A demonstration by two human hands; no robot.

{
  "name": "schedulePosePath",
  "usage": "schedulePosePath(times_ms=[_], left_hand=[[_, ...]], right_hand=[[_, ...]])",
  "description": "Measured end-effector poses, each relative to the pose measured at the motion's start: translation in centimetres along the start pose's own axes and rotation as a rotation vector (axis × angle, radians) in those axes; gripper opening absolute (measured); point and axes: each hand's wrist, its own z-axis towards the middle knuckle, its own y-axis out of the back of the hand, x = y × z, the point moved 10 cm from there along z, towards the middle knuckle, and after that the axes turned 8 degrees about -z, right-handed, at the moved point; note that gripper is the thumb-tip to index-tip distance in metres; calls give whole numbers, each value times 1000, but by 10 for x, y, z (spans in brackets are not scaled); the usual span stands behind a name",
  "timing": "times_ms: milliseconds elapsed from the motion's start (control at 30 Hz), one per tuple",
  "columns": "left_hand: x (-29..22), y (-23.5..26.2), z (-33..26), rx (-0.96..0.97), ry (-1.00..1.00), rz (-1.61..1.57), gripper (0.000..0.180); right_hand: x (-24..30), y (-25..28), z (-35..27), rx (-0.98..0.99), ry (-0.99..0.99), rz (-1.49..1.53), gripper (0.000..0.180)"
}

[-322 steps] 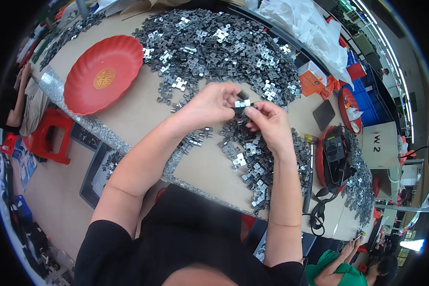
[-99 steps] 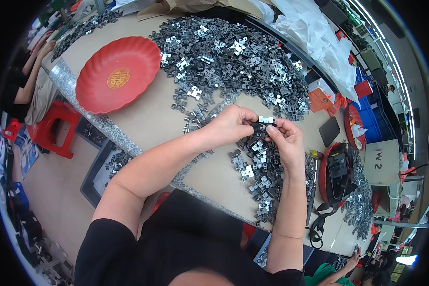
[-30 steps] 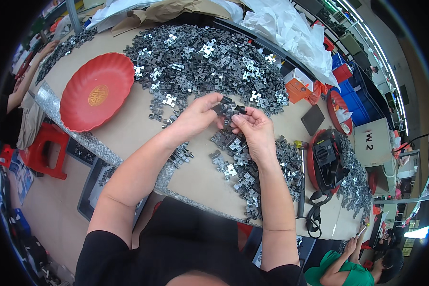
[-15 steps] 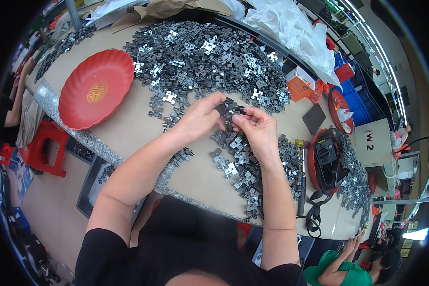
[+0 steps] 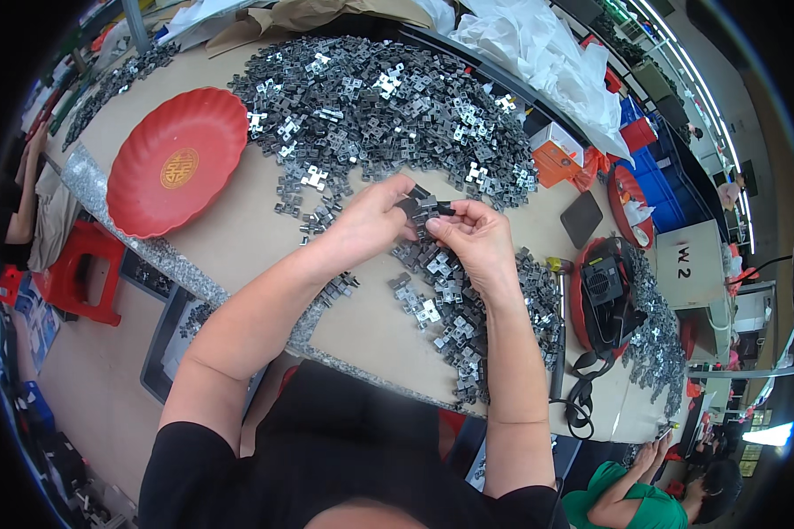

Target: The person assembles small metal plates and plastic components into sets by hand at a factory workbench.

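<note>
My left hand (image 5: pixel 375 216) and my right hand (image 5: pixel 480 240) meet over the table, fingers closed round small dark metal clips (image 5: pixel 425 210) with black ends. Their exact shape is partly covered by my fingers. Beyond my hands spreads a big heap of stamped metal clips (image 5: pixel 370 106), mostly dark grey with a few shiny ones. A smaller pile of the same clips (image 5: pixel 454 304) lies below my hands, passing beside my right forearm.
At the left a red scalloped plate (image 5: pixel 154 145) rests near the granite table edge (image 5: pixel 141 247). An orange box (image 5: pixel 556 163), a dark square pad (image 5: pixel 581 219) and a red bowl with a black strapped device (image 5: pixel 604 282) stand to the right. A person in green (image 5: pixel 631 498) sits lower right.
My hands stay in nearly the same place, with small finger shifts on the held clips. The clips between them have turned slightly.
</note>
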Motion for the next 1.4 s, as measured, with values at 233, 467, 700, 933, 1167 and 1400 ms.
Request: schedulePosePath(times_ms=[233, 467, 700, 933, 1167, 1400], left_hand=[[-1, -2, -1, -26, -1, -136, 28], [-2, -2, -2, -27, -18, -40, 25], [-12, -5, -6, -24, -127, 142, 25], [-7, -3, 3, 90, -59, 223, 21], [-4, -1, 3, 98, -45, 117, 16], [-4, -9, -3, 102, -39, 126, 18]], right_hand=[[-4, -7, 3, 47, -33, 203, 22], [-4, -4, 1, 54, -44, 229, 18], [-5, -9, -1, 97, -95, 257, 15], [13, -5, -2, 102, 13, 177, 16], [8, -5, -1, 90, 16, 81, 17], [16, -1, -9, -42, 136, -144, 14]])
